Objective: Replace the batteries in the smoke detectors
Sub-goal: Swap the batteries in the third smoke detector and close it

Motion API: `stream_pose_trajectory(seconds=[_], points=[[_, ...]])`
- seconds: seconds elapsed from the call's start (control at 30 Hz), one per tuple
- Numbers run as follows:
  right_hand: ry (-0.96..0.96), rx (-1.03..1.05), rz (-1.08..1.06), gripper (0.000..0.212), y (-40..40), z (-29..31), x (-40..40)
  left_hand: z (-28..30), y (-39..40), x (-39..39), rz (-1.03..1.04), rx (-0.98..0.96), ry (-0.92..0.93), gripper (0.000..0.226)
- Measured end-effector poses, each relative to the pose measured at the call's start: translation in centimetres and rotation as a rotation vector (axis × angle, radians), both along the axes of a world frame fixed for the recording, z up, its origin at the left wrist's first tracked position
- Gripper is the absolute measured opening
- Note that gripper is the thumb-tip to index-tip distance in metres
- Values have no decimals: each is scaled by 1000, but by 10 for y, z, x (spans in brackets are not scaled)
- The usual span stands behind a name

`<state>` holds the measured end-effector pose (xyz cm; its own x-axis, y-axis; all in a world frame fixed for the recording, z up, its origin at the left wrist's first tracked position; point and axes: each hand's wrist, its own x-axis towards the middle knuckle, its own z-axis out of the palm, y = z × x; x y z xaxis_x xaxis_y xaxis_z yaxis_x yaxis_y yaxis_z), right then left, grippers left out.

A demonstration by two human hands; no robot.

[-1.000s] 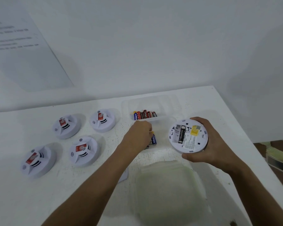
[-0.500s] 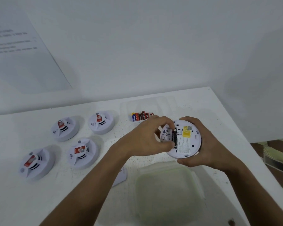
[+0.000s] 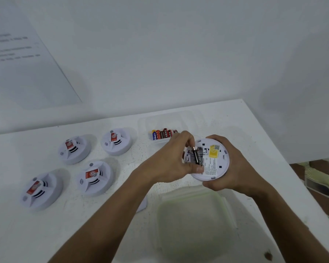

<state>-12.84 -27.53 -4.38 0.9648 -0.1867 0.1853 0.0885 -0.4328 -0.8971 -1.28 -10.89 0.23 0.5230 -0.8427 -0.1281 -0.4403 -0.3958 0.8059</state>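
Note:
My right hand (image 3: 234,168) grips a white smoke detector (image 3: 215,160) held back side up above the table, its battery bay open and a yellow label beside it. My left hand (image 3: 171,162) pinches a black battery (image 3: 197,155) between thumb and fingertips, end to end, in that bay. Several spare batteries (image 3: 162,134), red, blue and black, lie in a clear tray (image 3: 188,120) just behind my hands. Several more smoke detectors sit face up on the table's left half, among them one at the back (image 3: 115,141) and one nearer me (image 3: 93,178).
A translucent lidded box (image 3: 196,223) lies on the white table (image 3: 122,230) right under my hands. A small white cover piece (image 3: 143,205) pokes out beside my left forearm. The table's right edge (image 3: 285,154) drops off to a patterned floor. A wall stands close behind.
My left hand left the loose batteries on the table, came across to the detector, and now holds a black battery in its bay. The right hand drew the detector slightly left.

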Motion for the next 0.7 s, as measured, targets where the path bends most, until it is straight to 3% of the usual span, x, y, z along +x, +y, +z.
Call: stream_pose_trajectory(seconds=[0.2, 0.37, 0.47, 0.57, 0.7], points=[[-2, 1, -31, 87, 1, -1, 2, -5, -10, -8, 194, -217, -134, 23], [10, 61, -69, 93, -12, 6, -10, -6, -10, 13, 481, -361, 102, 19], [26, 90, -96, 92, -18, 9, -16, -17, -7, 36, 556, -178, 26, 17], [52, 97, -94, 93, -17, 9, -18, -31, -11, 37, 440, 55, -54, 19], [60, 99, -80, 94, -14, 6, -17, -50, -21, 30, 363, 160, -122, 20]])
